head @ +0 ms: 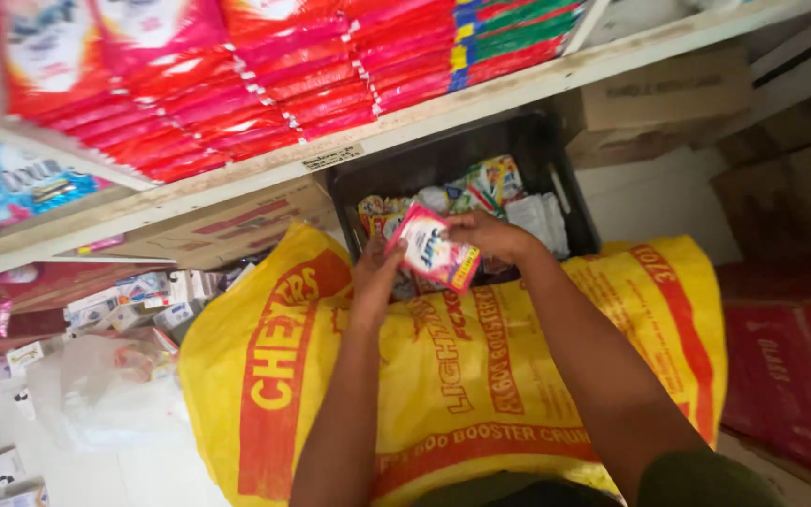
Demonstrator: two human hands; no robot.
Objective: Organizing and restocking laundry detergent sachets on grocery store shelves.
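Both my hands hold a small pink and white sachet (436, 250) with a yellow end. My left hand (374, 277) grips its lower left side. My right hand (492, 235) pinches its upper right corner. They are above a black plastic crate (556, 155) that holds several small mixed sachets (486, 186). My forearms reach over a large yellow sack (481, 376) with red print, which lies in front of the crate.
A pale shelf board (265, 164) carries stacked red packets (237, 103) above the crate. Cardboard boxes (668, 94) sit at upper right. Small white boxes (133, 300) and a clear plastic bag (105, 385) lie on the left. Red packs (790, 376) are at right.
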